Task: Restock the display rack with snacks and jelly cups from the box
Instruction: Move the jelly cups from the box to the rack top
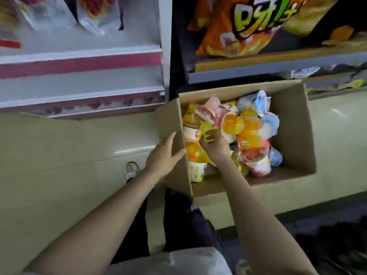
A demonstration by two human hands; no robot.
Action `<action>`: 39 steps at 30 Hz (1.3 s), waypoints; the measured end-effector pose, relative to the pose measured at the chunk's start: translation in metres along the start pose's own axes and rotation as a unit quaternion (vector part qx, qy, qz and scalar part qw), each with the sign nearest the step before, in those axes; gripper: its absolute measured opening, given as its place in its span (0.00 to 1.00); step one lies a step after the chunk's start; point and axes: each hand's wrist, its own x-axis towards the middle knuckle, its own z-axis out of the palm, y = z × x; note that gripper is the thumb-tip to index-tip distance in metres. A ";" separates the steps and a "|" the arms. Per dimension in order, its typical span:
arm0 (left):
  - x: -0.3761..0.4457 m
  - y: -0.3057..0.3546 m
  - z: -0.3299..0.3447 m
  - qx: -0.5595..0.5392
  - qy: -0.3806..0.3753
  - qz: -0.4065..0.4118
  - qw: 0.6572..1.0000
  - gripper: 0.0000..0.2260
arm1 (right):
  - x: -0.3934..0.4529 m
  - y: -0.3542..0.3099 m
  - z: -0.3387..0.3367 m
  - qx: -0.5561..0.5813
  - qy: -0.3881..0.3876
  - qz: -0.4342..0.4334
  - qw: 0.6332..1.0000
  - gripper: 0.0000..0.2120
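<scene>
An open cardboard box (pixel 294 135) stands on the floor below the racks, filled with several jelly cups (pixel 248 132) in orange, yellow, pink and white. My left hand (pixel 163 155) rests on the box's left wall with its fingers spread over the edge. My right hand (pixel 213 142) is inside the box, its fingers closed around a yellow jelly cup (pixel 205 130) near the left side. The white display rack (pixel 79 62) with pink shelf edges stands at the upper left. Its lower shelves look bare.
A dark rack at the upper right holds a large orange snack bag (pixel 248 30). Snack packets (pixel 93 14) hang at the top of the white rack. My shoe (pixel 131 171) and dark trousers show on the beige tiled floor beside the box.
</scene>
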 end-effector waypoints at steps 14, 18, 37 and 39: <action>0.006 -0.012 0.043 -0.178 0.038 -0.088 0.979 0.35 | 0.032 0.054 0.044 -0.076 -0.159 0.035 0.984 0.33; 0.005 -0.011 0.040 -0.183 0.034 -0.091 0.978 0.36 | 0.028 0.058 0.046 -0.105 -0.140 0.016 0.984 0.34; -0.008 0.055 0.039 -0.359 0.018 -0.116 0.926 0.26 | -0.033 0.047 -0.043 0.362 -0.177 0.073 0.912 0.16; -0.006 0.064 0.042 -0.407 -0.035 -0.116 0.905 0.35 | -0.034 0.054 -0.051 0.389 -0.186 0.050 0.901 0.16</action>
